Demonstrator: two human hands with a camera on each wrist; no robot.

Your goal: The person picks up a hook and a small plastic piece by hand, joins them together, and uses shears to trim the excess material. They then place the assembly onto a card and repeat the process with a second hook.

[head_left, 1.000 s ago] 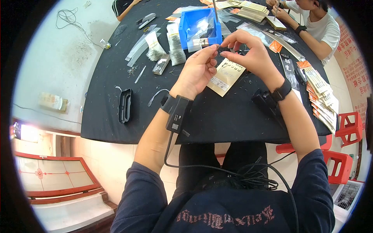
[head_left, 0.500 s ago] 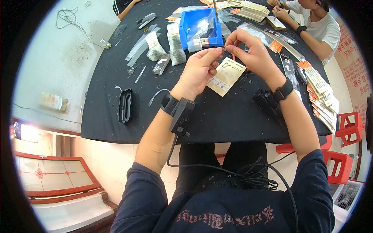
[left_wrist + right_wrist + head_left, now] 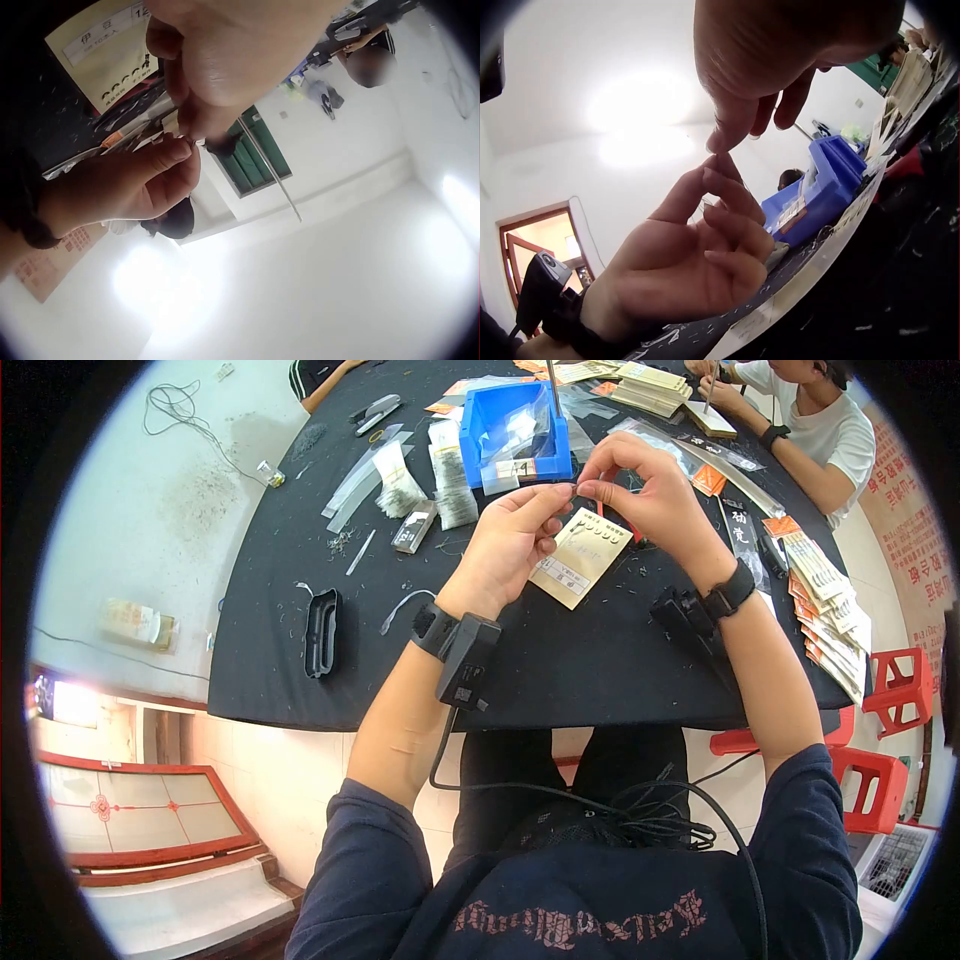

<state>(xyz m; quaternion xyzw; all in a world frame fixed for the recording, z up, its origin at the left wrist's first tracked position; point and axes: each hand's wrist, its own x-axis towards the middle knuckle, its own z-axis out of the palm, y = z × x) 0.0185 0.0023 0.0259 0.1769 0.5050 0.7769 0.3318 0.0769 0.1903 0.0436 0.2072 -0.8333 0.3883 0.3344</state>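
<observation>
Both hands meet fingertip to fingertip above the table. The left hand (image 3: 507, 545) pinches a tiny dark item between thumb and forefinger, its other fingers curled in. From the other side the right hand (image 3: 655, 500) brings thumb and forefinger together at the same spot, the item mostly hidden. In the right wrist view the left hand (image 3: 697, 255) touches tips with the right hand (image 3: 780, 60). Below them on the black cloth lies a cream printed card (image 3: 582, 560) with a row of round marks, also seen in the left wrist view as a card (image 3: 101, 56).
A blue bin (image 3: 512, 435) with clear bags stands beyond the hands. Left of it lie bristly bundles (image 3: 400, 485), a small box (image 3: 415, 526) and a black tray (image 3: 321, 633). Fanned card packets (image 3: 825, 605) lie at right. Another person (image 3: 815, 440) sits at the upper right.
Over the last second the left fingertips moved slightly right, the left wrist turned, and the right thumb and forefinger closed in to meet them. The card stayed about where it was.
</observation>
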